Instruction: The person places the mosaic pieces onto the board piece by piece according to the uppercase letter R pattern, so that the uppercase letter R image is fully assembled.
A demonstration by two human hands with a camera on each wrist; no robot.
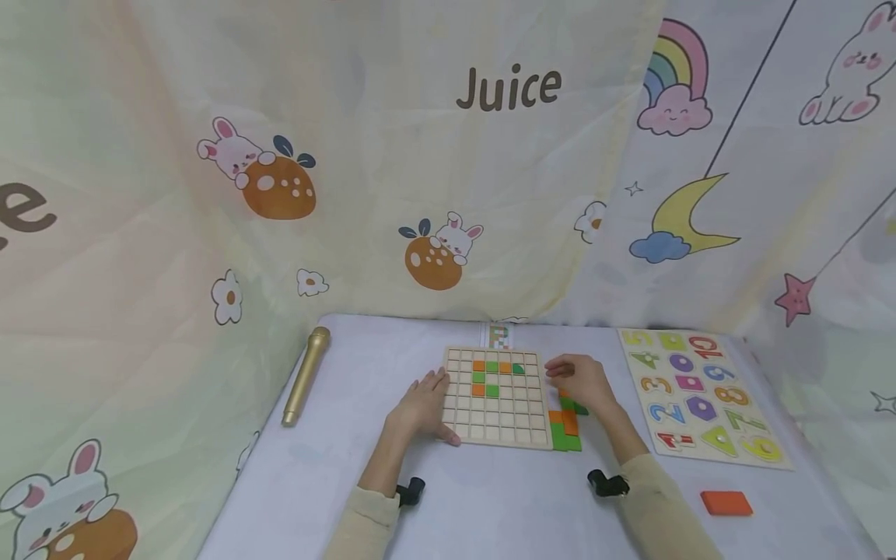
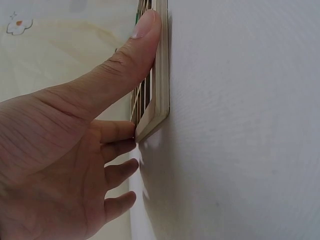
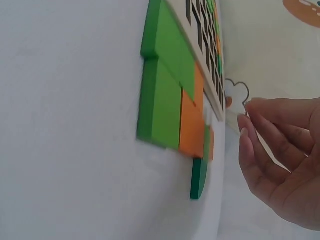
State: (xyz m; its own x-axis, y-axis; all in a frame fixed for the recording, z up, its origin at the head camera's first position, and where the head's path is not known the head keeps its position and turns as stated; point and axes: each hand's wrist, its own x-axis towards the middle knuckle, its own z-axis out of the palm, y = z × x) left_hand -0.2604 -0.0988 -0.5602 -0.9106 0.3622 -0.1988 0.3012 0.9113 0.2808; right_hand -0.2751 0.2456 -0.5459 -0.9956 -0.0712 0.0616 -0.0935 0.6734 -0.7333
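A square wooden grid board (image 1: 514, 418) lies on the white table, with several orange and green tiles (image 1: 492, 366) set in its cells towards the far left. My left hand (image 1: 418, 407) steadies its near left corner. In the left wrist view the thumb (image 2: 122, 62) rests along one board edge and the fingertips (image 2: 120, 146) touch the adjoining side. Beside the board's right edge hovers my right hand (image 1: 579, 379), fingers loosely bent, with no piece showing in them. Below it lie loose orange and green tiles (image 3: 167, 107), plus a dark green piece (image 3: 198, 178).
A patterned card (image 1: 499, 336) lies behind the board. Far left is a gold microphone-shaped stick (image 1: 306, 377). On the right lie a number puzzle board (image 1: 700, 451) and an orange block (image 1: 726, 503). A printed cloth (image 1: 364, 257) hangs behind the table.
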